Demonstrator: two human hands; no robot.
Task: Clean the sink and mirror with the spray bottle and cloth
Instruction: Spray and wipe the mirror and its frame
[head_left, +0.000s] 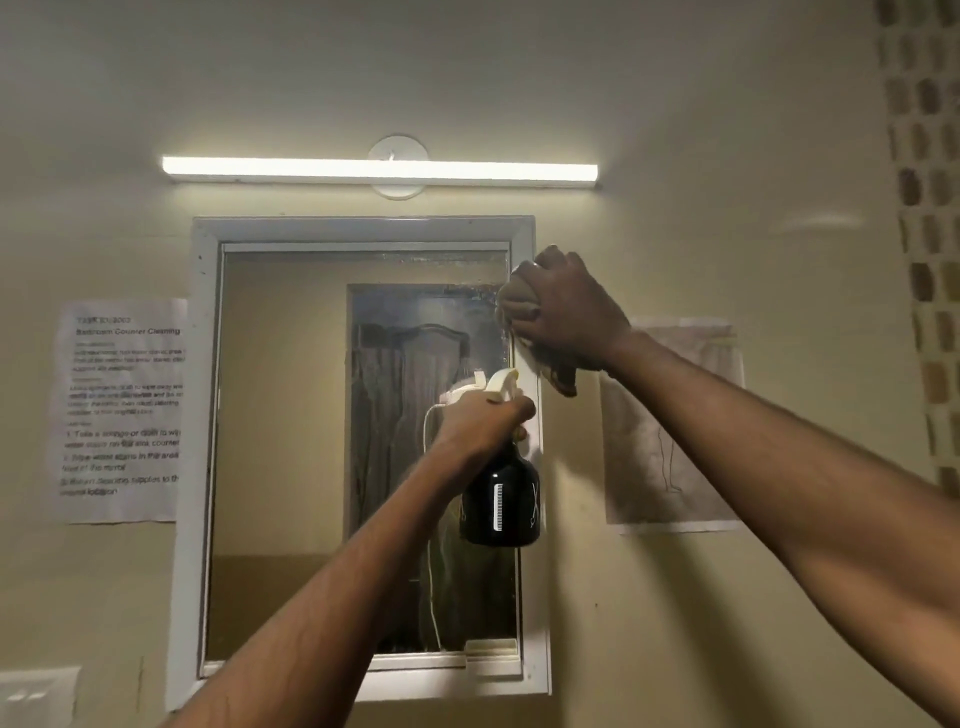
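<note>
From the head camera, both arms reach up toward a white-framed mirror (291, 441) set in a pale wall. The right hand (563, 312) is clenched around a bunched brownish cloth (519, 301) and holds it against the upper right corner of the glass, right at the inner edge of the frame; a loose tail of the cloth hangs below the wrist, over the frame's right side. The glass near that corner looks smeared or misted, though the blur makes it hard to tell which.

The left hand (480, 421) grips the neck of a spray bottle (501, 499), fingers curled round it just under the pale trigger head. The bottle has a dark body with white markings, hangs upright, and sits in front of the mirror's right edge, below the cloth and apart from it. Its nozzle points left, toward the glass.

A lit tube light (379, 171) runs across the wall above the mirror. A printed instruction sheet (122, 410) is stuck to the wall left of the frame, and a sheet with a faint line drawing (675, 441) is stuck to the right, partly behind the right forearm. A strip of mosaic tile (930, 234) runs down the far right edge. A white wall plate (36, 693) shows at the lower left corner.
</note>
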